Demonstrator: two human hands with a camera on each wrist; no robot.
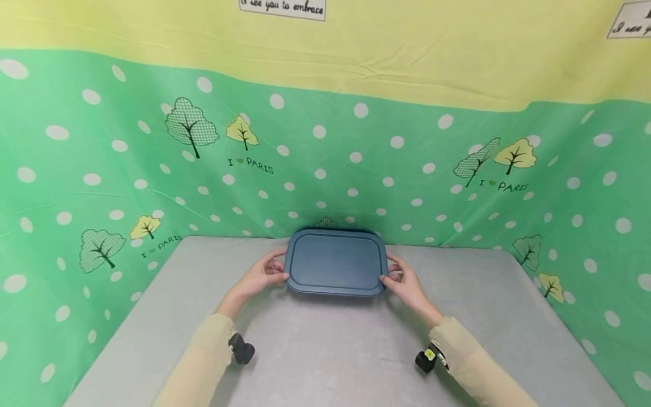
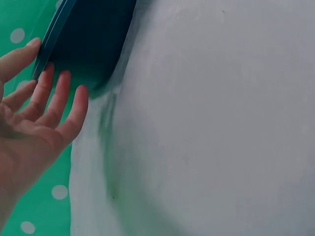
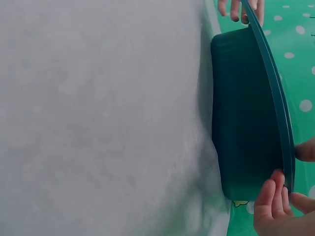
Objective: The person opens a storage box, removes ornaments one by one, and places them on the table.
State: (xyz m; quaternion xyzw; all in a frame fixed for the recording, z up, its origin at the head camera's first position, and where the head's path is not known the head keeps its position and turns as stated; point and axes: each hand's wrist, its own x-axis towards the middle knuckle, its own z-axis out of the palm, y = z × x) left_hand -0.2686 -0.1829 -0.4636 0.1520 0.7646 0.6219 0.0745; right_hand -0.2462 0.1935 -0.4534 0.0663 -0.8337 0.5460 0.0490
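A dark blue rectangular lidded container with rounded corners is at the back of the grey table. Its lid faces up toward the head camera, and its deep side wall shows in the right wrist view. At its left end my left hand pinches the rim, thumb on top and fingers beneath. My right hand holds the opposite end the same way, its fingers under the rim. Whether the base rests fully on the table cannot be told. The inside is hidden by the lid.
The grey cloth-covered table spreads out in front of the container. Directly behind it hangs a green curtain with white dots and printed trees, which also runs along both sides. A dark camera sits at the left wrist, another at the right.
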